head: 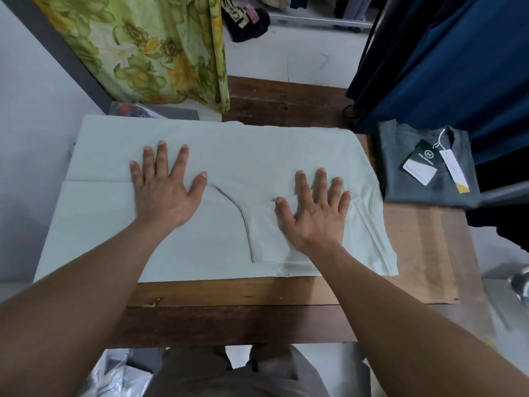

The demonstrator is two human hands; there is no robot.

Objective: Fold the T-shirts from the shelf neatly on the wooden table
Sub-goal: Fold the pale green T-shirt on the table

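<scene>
L + R forearms point(94, 270) bare — trousers point(200, 376) greyish-tan.

the pale t-shirt point(229, 156) hides the 9 o'clock side of the wooden table point(286, 325), and the cloth under the left hand point(163, 193) and right hand point(312, 216) cannot be seen. at 3 o'clock the far edge of the grey folded shirt point(415, 193) slips under hanging blue cloth point(458, 67), which the top and right edges cut off. the small print on its tags point(420, 167) is unreadable. at 4 o'clock a blurred shiny object point(521, 282) is cut by the right edge. at 7 o'clock a plastic bag point(114, 373) lies half behind the left forearm, cut by the bottom edge.
</scene>
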